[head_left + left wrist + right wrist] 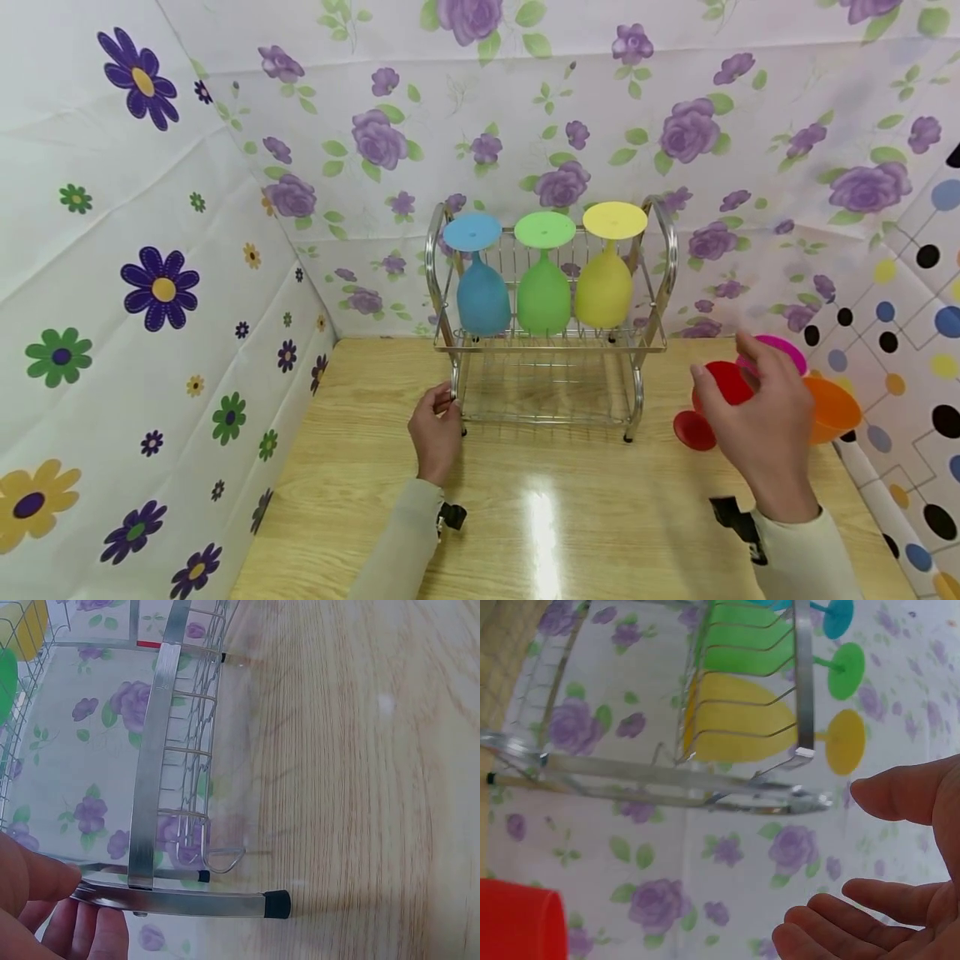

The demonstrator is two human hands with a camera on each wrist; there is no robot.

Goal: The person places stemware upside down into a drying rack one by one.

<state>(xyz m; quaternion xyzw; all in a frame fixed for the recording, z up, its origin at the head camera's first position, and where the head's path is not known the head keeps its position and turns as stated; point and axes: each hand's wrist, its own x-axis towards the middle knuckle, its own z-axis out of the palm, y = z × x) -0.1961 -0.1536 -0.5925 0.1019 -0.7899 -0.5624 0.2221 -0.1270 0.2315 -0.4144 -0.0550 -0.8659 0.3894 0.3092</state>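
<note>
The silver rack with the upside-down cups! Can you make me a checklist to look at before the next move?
1. Rack held: ok, the left grip has its side rail.
2. Right grip free: ok, it holds nothing.
3. Blue cup, green cup and yellow cup upside down on the upper shelf: ok.
4. Red cup in hand: not ok, it stands apart from the right grip.
5. Orange cup on the rack: not ok, it is off to the right.
6. Pink cup upright: cannot tell, it is partly hidden.
</note>
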